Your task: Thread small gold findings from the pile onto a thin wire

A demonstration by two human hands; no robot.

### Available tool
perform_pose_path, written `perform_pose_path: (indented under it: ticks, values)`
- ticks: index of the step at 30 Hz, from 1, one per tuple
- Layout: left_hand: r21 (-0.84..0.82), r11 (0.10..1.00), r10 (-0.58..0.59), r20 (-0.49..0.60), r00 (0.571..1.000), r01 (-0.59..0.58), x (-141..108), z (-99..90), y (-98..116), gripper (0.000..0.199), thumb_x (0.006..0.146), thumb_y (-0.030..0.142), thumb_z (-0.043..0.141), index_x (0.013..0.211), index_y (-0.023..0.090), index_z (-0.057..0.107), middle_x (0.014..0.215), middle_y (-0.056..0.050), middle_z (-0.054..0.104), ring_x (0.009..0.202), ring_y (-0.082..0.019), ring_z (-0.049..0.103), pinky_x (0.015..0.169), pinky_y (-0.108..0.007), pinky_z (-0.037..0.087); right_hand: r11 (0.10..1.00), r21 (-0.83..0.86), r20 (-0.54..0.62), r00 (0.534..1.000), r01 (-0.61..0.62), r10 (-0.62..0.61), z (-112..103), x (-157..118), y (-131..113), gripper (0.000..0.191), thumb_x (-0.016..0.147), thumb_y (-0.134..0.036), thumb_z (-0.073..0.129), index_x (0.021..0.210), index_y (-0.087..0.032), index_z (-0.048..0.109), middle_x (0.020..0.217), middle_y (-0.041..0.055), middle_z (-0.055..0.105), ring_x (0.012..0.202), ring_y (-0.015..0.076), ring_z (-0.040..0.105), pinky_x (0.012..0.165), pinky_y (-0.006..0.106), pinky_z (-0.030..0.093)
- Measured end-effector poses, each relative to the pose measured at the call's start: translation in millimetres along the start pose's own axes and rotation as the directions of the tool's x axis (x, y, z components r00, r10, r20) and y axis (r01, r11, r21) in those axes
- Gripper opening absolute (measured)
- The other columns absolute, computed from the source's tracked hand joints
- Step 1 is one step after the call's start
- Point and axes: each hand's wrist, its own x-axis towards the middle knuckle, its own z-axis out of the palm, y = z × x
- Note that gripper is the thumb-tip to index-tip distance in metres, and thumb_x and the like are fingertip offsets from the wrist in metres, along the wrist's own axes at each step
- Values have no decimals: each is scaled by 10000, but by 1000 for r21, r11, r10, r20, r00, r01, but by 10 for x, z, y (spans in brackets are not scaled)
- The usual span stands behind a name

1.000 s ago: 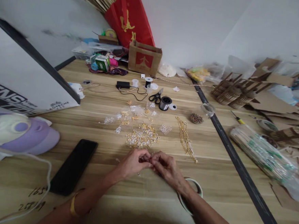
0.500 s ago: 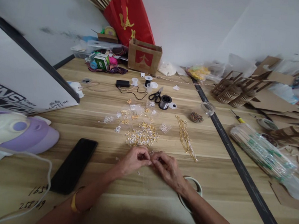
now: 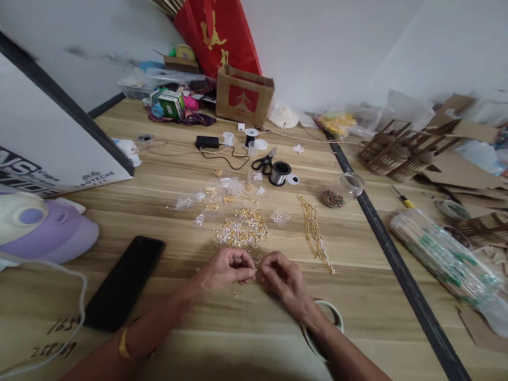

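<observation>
Small jewellery piece point(image 3: 256, 270): 1, pinched by 2 hands, left hand point(image 3: 224, 270) and right hand point(image 3: 283, 281) | phone point(image 3: 124, 281): 1

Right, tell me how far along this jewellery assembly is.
Looks done: a row of gold chains laid out right of the pile. In hand: left hand and right hand pinch something tiny between their fingertips. Left: a sizeable pile of loose gold and silver findings.
</observation>
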Motion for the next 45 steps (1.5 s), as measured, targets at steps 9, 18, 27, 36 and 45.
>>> perform_pose_path:
  ticks: [9, 18, 27, 36, 45]
  values:
    - [-33, 999, 12, -26, 1000, -13, 14, 14, -26, 239, 626, 305, 749, 723, 127, 623, 600, 11, 611, 533, -85, 530, 536, -214, 412, 990, 112, 19, 996, -86, 84, 20, -1, 36, 270, 890, -445, 542, 833, -181, 535, 699, -2, 534, 563, 101, 428, 500, 207, 335]
    - [2, 995, 101, -41, 994, -101, 19, 32, -49, 163, 683, 268, 697, 726, 135, 614, 601, 24, 574, 557, -84, 504, 540, -205, 386, 1000, 14, -1, 1000, 15, -15, 46, 6, -26, 227, 898, -392, 540, 810, -184, 554, 739, 13, 541, 683, 139, 486, 615, 235, 381]
    - [19, 989, 149, -53, 987, -149, 34, 81, -90, 135, 690, 248, 662, 708, 132, 596, 615, 22, 553, 576, -91, 490, 563, -214, 387, 998, 69, -35, 999, 16, -13, 76, -14, 24, 208, 904, -364, 543, 815, -176, 543, 679, -11, 513, 599, 108, 465, 562, 221, 380]
    - [276, 950, 171, -64, 983, -147, -12, 95, -32, 80, 717, 205, 621, 718, 128, 646, 682, -15, 623, 652, -127, 540, 621, -236, 413, 975, 189, -2, 993, -114, 117, 56, 6, -9, 280, 859, -439, 585, 799, -172, 527, 653, -27, 478, 532, 87, 439, 473, 197, 377]
    - [368, 917, 172, -15, 985, -154, -32, 79, -52, 127, 746, 239, 615, 726, 127, 672, 662, -13, 627, 625, -122, 527, 587, -224, 397, 979, 156, 44, 991, -129, 123, 42, 6, 6, 260, 862, -415, 583, 803, -167, 530, 657, -31, 465, 537, 84, 422, 470, 193, 354]
